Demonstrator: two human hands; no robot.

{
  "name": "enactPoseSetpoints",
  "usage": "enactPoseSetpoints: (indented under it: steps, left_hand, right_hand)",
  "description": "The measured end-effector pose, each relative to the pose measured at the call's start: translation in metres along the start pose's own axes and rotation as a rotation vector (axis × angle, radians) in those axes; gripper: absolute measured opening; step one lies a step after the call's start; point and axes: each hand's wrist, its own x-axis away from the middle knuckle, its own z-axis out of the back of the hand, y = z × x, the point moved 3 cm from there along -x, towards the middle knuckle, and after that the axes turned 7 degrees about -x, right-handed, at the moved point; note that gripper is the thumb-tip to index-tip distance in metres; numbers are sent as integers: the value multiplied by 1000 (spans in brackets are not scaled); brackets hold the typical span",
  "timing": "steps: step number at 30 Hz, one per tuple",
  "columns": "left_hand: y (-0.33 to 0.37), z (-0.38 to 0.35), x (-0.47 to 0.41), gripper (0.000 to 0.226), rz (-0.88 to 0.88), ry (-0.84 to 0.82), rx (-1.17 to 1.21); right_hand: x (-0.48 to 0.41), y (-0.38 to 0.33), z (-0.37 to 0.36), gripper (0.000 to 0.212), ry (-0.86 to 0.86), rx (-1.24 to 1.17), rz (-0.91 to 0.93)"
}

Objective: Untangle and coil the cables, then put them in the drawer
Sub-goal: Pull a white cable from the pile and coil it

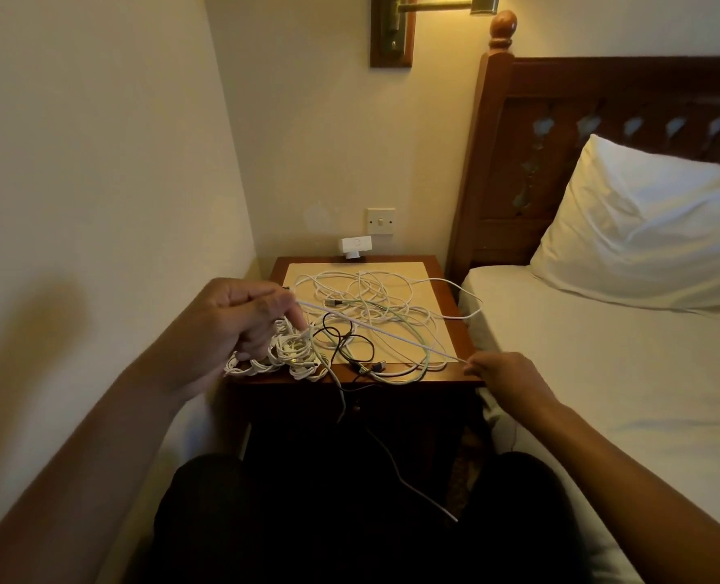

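Left grip (240, 326) pinching white cable (375, 330) at its plug end. Cable drawn taut above tangle (362, 297) on desk (417, 271). Right grip (505, 373) pinching further along. Judged light, limp, snag-prone; best held near plug.

The single head-worn view looks forward and down, close over the nightstand (455, 337) at twelve o'clock, with the bed (602, 394) at three o'clock.

Wooden nightstand (451, 297), tangled cables (375, 305) sprawled on top, white adapter (354, 246) at back
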Motion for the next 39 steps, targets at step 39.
enactPoseSetpoints:
  steps: [39]
  left_hand:
    - [3, -35, -29, 38, 122, 12, 527]
  right_hand:
    - [43, -181, -23, 25, -124, -559, 338]
